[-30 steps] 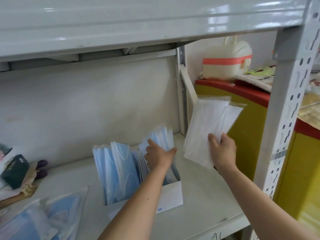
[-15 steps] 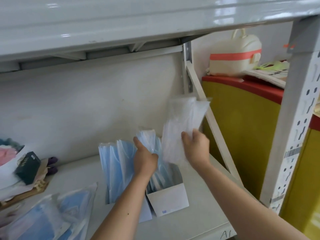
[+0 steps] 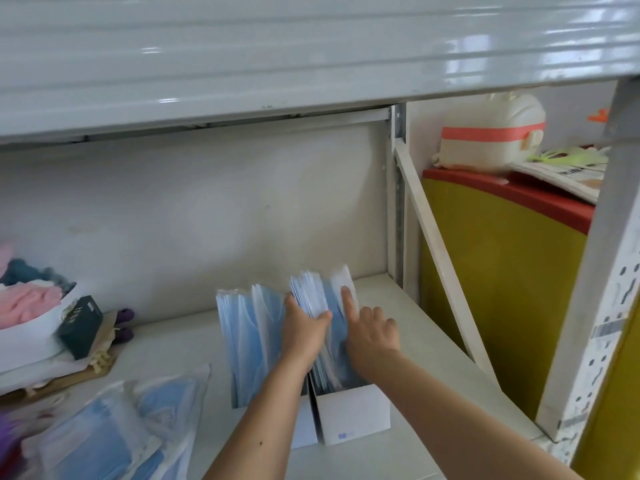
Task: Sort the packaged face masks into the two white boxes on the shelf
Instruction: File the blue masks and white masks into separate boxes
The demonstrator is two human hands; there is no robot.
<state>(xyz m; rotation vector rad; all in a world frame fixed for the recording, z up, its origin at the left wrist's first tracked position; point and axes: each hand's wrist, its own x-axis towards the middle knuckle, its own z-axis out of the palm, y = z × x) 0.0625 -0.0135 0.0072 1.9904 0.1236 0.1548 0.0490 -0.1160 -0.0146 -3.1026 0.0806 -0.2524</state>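
We are in the filing step: a batch of packaged masks is going into the right-hand white box (image 3: 353,415), which sits touching the left-hand white box (image 3: 304,427) on the shelf (image 3: 426,344) at lower centre of the frame. Our left hand (image 3: 303,336) is curled around the upright packets (image 3: 311,296) in the right box, fingers (image 3: 322,317) clasped over their edges and drawing them leftward. Our right hand (image 3: 372,332) lies against the rightmost packets (image 3: 341,282), its fingers loose and unclenched, the index finger stretched up along the plastic; it pins nothing that we can see.

The packets stand on end, long axis close to vertical, tops fanning toward the upper right and broad faces turned sideways. The left box holds its own upright blue row (image 3: 249,337).

Next, we judge, the packets need pressing down until they seat in the box, then squaring so they do not splay. More loose packaged masks (image 3: 114,431) lie flat at lower left of the frame, so the sorting looks unfinished.
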